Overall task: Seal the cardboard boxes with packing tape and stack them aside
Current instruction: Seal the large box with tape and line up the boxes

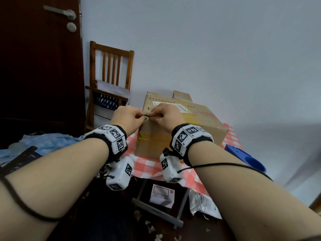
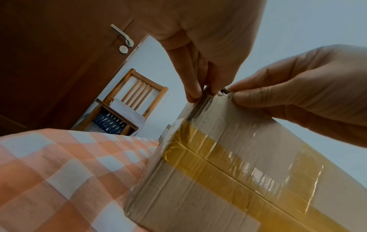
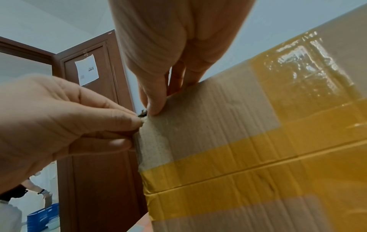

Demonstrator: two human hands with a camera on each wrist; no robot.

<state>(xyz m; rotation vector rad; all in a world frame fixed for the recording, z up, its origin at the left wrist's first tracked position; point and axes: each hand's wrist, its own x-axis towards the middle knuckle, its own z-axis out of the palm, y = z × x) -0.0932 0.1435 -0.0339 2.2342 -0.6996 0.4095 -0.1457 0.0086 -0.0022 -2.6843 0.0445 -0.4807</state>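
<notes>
A large cardboard box (image 1: 191,126) (image 2: 218,196) (image 3: 228,113) lies on the checked tablecloth (image 1: 152,166). Glossy yellow-brown packing tape (image 1: 152,139) (image 2: 218,163) (image 3: 258,164) runs along its near side seam. Both hands meet at the box's near-left top corner. My left hand (image 1: 141,116) (image 2: 200,94) (image 3: 137,124) and right hand (image 1: 152,116) (image 2: 232,94) (image 3: 155,109) each pinch a small dark scrap (image 1: 146,116) (image 2: 223,91) (image 3: 143,113) there, which looks like crumpled tape. A smaller box (image 1: 181,96) stands behind, mostly hidden.
A wooden chair (image 1: 111,75) stands against the wall beyond the table's left end, beside a dark door (image 1: 38,66). A blue object (image 1: 246,157) lies at the table's right edge, blue cloth (image 1: 48,141) at the left. Packets litter the floor (image 1: 203,202). Another person (image 3: 12,196) bends beyond a doorway.
</notes>
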